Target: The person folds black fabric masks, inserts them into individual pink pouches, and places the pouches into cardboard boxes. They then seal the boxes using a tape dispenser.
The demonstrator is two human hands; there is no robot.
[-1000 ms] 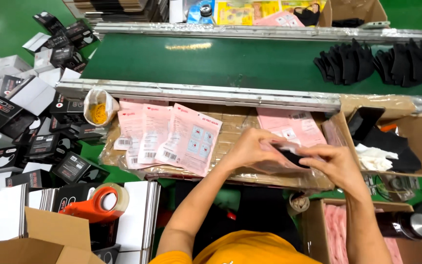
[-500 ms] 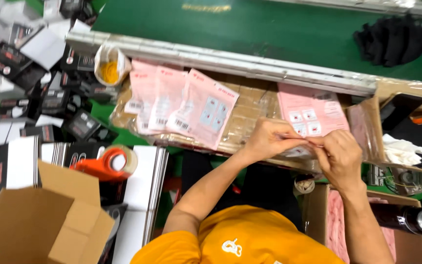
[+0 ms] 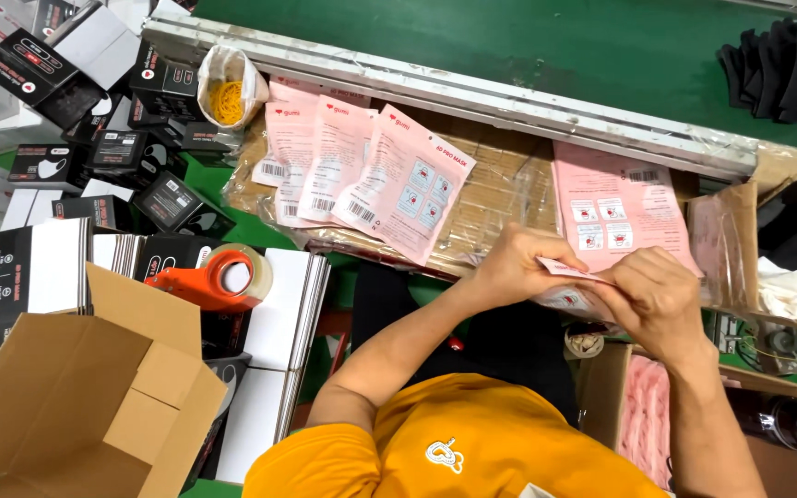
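My left hand point(image 3: 516, 266) and my right hand point(image 3: 657, 297) meet over a pink flat pouch point(image 3: 572, 284), pinching it between thumbs and fingers at the front edge of a cardboard work surface point(image 3: 495, 194). Just beyond my hands lies a stack of the same pink pouches point(image 3: 615, 203), print side up. Further left, several pink pouches point(image 3: 362, 175) are fanned out on the cardboard.
A green conveyor belt point(image 3: 528, 46) runs across the back, with black fabric pieces point(image 3: 786, 69) at its right. An open brown carton point(image 3: 76, 406), a tape dispenser point(image 3: 214, 277) and black and white small boxes point(image 3: 66, 157) are on the left. A bag of yellow rubber bands point(image 3: 228, 92) stands nearby.
The dark item my hands held a second ago is out of sight; they now hold a pink pouch. The camera has tilted downward, showing more of the carton and my orange shirt.
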